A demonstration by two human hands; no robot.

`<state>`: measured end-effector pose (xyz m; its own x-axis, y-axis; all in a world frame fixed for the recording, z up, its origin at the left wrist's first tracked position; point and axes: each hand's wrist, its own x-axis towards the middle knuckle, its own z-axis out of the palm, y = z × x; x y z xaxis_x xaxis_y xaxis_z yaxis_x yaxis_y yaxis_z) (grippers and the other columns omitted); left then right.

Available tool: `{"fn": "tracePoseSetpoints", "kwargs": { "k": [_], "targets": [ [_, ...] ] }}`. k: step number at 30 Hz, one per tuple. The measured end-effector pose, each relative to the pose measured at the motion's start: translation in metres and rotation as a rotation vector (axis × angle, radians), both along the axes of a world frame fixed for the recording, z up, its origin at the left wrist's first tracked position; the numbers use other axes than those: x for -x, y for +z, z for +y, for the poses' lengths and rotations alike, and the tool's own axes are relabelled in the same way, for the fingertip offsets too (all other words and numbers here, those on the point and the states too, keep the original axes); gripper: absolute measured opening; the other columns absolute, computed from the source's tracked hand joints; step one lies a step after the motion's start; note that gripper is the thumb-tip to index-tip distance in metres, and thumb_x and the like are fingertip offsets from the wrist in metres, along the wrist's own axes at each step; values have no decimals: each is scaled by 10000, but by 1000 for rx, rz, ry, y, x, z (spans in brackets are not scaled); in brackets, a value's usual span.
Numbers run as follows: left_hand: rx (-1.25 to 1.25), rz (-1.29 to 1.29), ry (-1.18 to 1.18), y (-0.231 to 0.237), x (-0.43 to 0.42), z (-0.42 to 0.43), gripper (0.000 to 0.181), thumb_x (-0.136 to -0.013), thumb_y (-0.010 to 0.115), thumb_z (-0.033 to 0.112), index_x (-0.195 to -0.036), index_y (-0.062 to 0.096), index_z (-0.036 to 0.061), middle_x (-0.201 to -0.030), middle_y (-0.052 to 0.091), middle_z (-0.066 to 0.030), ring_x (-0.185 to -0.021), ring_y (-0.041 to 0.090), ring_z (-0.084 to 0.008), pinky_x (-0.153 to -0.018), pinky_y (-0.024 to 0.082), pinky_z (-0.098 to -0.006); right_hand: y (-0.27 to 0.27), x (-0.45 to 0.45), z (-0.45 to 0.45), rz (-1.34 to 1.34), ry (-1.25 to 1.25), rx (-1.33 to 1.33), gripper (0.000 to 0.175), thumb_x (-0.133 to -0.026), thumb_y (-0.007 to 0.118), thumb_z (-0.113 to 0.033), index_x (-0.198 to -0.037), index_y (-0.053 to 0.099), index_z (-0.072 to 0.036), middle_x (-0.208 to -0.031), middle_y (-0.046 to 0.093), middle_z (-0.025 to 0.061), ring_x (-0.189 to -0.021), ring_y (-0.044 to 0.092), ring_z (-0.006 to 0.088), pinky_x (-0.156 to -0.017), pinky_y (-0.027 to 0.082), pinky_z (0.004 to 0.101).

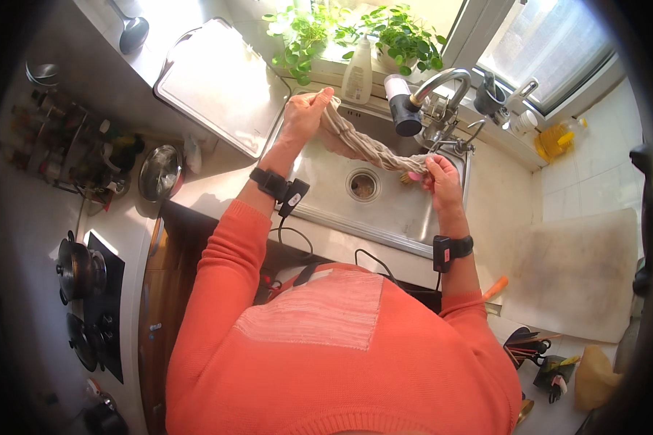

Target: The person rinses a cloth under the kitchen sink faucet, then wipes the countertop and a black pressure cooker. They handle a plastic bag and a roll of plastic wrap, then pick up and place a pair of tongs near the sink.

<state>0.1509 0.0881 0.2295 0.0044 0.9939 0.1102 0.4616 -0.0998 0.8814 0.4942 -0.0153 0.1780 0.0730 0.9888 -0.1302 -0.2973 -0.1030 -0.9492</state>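
Note:
A beige cloth [362, 142], gathered lengthwise and sagging a little, stretches between my two hands above the stainless-steel sink [326, 201]. My left hand [305, 113] grips its upper left end, thumb on top. At the lower right end, my right hand [441, 176] pinches the bunched fabric. Below the cloth, the round drain [363, 185] shows some brownish bits inside. Something small and pink [414, 176] is partly hidden beside my right fingers. The curved faucet [441, 81], with a dark spray head [404, 114], stands behind the cloth.
A white soap bottle [357, 73] and leafy potted plants [408, 38] line the back. Left of the sink leans a pale cutting board [223, 87]. A yellow oil bottle [558, 140], a carrot [495, 288] and another board [577, 272] are at right. Pots [76, 266] stand on the stove at left.

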Motion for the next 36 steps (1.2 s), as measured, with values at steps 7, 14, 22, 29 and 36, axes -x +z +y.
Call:
{"fn": "tracePoseSetpoints", "kwargs": {
  "k": [7, 14, 22, 29, 36],
  "targets": [
    [388, -97, 156, -2, -4, -8, 453, -976, 692, 497, -1064, 745, 56, -893, 705, -41, -769, 621, -145, -733, 525, -353, -9, -33, 4, -80, 103, 111, 128, -1020, 643, -165, -1048, 656, -41, -787, 676, 20, -582, 559, 68, -539, 451, 216],
    [333, -708, 251, -8, 18, -16, 380, -984, 703, 439, -1109, 716, 80, -931, 680, -3, -760, 596, -135, -667, 521, -312, 0, -46, 23, 21, 2, 5, 122, -1017, 660, -172, -1033, 664, -51, -775, 654, -8, -576, 533, 55, -559, 468, 203],
    [224, -836, 34, 22, 13, -36, 403, -1005, 685, 417, -1050, 743, 20, -897, 746, -41, -736, 698, -128, -650, 584, -290, -14, -55, 15, -25, 12, 79, 100, -954, 700, -136, -1001, 700, -47, -751, 626, -31, -555, 497, 55, -542, 438, 208],
    [269, -803, -360, 52, -51, -30, 451, -1003, 682, 442, -1029, 748, -3, -841, 716, -15, -715, 658, -86, -612, 540, -267, 14, -12, 7, -609, -102, -215, 355, -931, 730, -182, -1238, 678, -11, -1175, 659, 58, -975, 623, 117, -695, 530, 245],
    [-4, -165, -534, 103, -87, -39, 531, -982, 688, 517, -882, 755, 0, -723, 650, 38, -617, 558, -48, -554, 456, -243, 56, 50, 8, -252, 497, -261, 284, -1035, 643, -245, -1227, 659, -37, -990, 675, -5, -884, 635, 66, -756, 500, 220]
  ]
}}
